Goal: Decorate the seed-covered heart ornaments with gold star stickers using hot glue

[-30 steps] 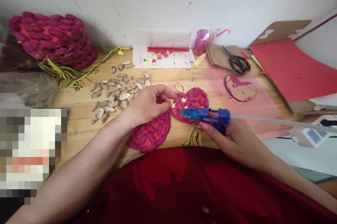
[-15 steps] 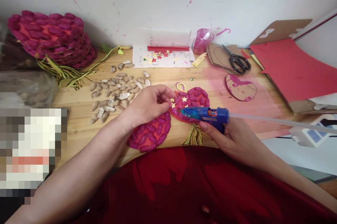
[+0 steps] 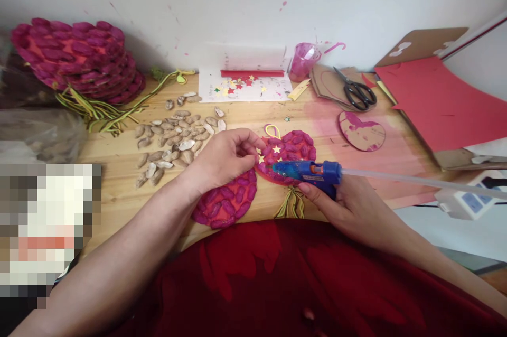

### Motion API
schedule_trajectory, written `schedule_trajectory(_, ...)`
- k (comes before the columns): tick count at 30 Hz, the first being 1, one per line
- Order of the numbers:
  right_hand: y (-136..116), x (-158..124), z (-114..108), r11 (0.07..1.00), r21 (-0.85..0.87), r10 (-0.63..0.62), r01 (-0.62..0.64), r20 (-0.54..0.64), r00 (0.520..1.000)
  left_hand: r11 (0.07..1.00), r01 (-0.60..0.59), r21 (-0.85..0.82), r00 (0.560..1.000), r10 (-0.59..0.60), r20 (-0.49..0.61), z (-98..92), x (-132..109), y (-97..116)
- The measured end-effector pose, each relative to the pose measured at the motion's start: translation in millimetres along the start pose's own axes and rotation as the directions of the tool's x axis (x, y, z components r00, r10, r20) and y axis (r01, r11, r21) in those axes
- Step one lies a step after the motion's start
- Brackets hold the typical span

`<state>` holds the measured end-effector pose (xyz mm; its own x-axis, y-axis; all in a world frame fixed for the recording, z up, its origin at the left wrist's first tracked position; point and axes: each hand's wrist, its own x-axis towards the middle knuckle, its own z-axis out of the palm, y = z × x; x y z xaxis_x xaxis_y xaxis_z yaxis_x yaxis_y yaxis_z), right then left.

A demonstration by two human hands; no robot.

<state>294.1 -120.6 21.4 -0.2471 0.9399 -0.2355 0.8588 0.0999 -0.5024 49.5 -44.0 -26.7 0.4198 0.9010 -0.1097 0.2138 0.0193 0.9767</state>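
My right hand is wrapped round a blue glue gun, with a glue stick running out of its back. The nozzle points left, over a heart covered in magenta-painted peanut shells and dotted with small gold stars. At the heart's left edge, my left hand has thumb and fingers drawn together; whatever they pinch is too small or hidden to make out. The heart has a yellow loop on top and a yarn tassel below. Partly under my left hand lies a second magenta shell-covered piece.
Loose peanut shells spread left of my hand. Behind are a stack of magenta shell hearts, paper with star cutouts, a stained plastic cup and scissors. Right are a cardboard heart, red paper and a power strip.
Both hands stay in nearly the same place. The glue gun's back end has shifted very slightly left; its nozzle remains over the heart.
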Motion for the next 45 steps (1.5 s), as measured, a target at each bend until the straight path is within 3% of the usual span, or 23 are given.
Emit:
schedule_trajectory(16,-3.9,1.4,-11.4,0.998,0.035,-0.053,0.053,-0.015,0.998,0.999,0.008,0.036,1.000,-0.008,-0.002,2.0,0.1,0.3)
schedule_trajectory(21,1.1,1.7,-13.4,0.991,0.130,-0.021,0.013,0.065,0.998,0.999,-0.001,0.040,1.000,0.002,-0.011,1.0,-0.5,-0.2)
schedule_trajectory(24,5.5,1.5,-14.4,0.966,0.246,0.049,-0.076,0.117,0.992,0.999,-0.013,0.034,1.000,0.013,-0.011,-0.7,-0.2,-1.6)
schedule_trajectory(28,11.1,4.0,-10.2,0.830,0.519,0.138,-0.204,0.164,0.977,1.000,-0.012,0.028,1.000,0.013,-0.020,-1.6,-1.0,0.4)
schedule_trajectory(32,18.8,11.5,4.3,0.563,0.808,0.179,-0.173,0.085,0.980,1.000,0.010,0.016,1.000,-0.010,-0.001,4.0,-4.8,6.3)
schedule_trajectory(34,23.8,15.2,12.0,0.492,0.855,0.203,-0.166,0.073,0.977,0.999,0.023,0.028,1.000,-0.023,0.009,8.0,-6.2,7.0)
schedule_trajectory(45,33.8,17.7,22.9,0.399,0.904,0.217,-0.154,0.070,0.974,0.995,0.024,0.102,1.000,-0.024,-0.007,13.7,-6.5,-2.6)
